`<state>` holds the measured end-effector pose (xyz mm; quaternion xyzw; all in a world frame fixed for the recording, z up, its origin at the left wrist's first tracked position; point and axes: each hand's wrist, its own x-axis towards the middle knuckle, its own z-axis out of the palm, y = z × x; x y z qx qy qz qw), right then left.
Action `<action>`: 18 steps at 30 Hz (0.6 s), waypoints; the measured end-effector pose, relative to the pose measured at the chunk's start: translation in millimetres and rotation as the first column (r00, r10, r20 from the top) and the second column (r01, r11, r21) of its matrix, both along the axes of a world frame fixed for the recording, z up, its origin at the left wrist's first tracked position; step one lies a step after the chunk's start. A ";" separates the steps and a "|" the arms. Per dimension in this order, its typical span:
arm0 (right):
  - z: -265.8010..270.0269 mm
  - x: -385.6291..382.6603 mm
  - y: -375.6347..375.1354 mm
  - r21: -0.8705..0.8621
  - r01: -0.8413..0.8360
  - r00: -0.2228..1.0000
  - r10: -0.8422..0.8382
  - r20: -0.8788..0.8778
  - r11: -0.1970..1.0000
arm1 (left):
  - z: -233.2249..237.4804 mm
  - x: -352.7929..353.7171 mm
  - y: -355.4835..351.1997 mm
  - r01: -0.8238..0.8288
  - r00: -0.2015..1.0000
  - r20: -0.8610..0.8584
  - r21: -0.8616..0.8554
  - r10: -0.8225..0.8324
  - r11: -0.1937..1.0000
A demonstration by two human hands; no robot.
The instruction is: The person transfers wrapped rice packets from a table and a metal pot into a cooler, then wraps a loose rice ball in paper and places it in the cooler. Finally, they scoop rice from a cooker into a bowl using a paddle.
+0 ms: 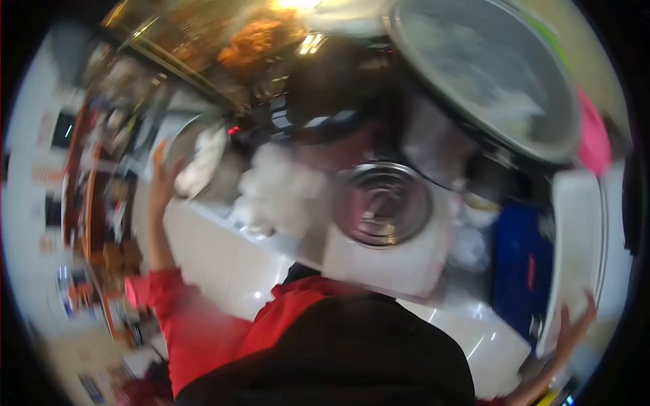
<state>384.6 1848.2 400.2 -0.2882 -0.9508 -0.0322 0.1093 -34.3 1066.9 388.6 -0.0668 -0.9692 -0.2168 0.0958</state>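
Observation:
At the left, my left hand [164,174] is at the rim of a metal bowl [227,172], thumb and fingers on either side of the edge. White lumps [203,159] lie in this bowl. My right hand [574,323], far to the right, has its fingers spread against the lower end of a long white tray [575,223]. Between my arms, a round shiny steel lid or dish [383,203] rests on a white board [379,264]. Beside it is a blurred white plastic-like bundle [277,189].
A large oval pot [565,128] with whitish contents fills the upper right, a pink object [594,135] at its side. A blue box [520,271] stands by the tray. Orange-brown food [254,44] shows behind a metal-framed case at the top. Shelves [91,210] line the left.

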 end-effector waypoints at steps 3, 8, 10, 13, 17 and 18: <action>25.4 2.5 1.0 0.087 -0.133 0.975 0.146 -0.166 0.987 | 15.0 9.5 -13.7 -0.109 0.993 -0.051 -0.037 0.107 0.993; 28.0 -130.1 -210.5 -0.259 -0.355 0.828 0.174 -0.532 0.898 | 11.4 11.5 -53.9 -0.053 0.994 -0.093 0.121 0.064 0.991; 31.8 -196.3 -312.8 -0.467 -0.491 0.784 0.140 -0.604 0.735 | 22.4 6.3 -77.4 0.009 0.994 -0.108 0.157 0.008 0.988; 35.8 -296.0 -450.9 -0.690 -0.658 0.729 0.026 -0.684 0.302 | 10.2 -5.4 -104.7 0.136 0.983 -0.155 0.224 -0.102 0.965; 35.8 -413.2 -615.2 -0.819 -0.474 0.841 0.109 -0.530 -0.323 | 2.3 -18.0 -121.2 0.214 0.971 -0.199 0.499 -0.130 0.839; 25.4 -436.2 -645.7 -0.816 -0.366 0.873 0.140 -0.468 -0.447 | -2.7 -21.0 -124.7 0.208 0.975 -0.188 0.581 -0.120 0.787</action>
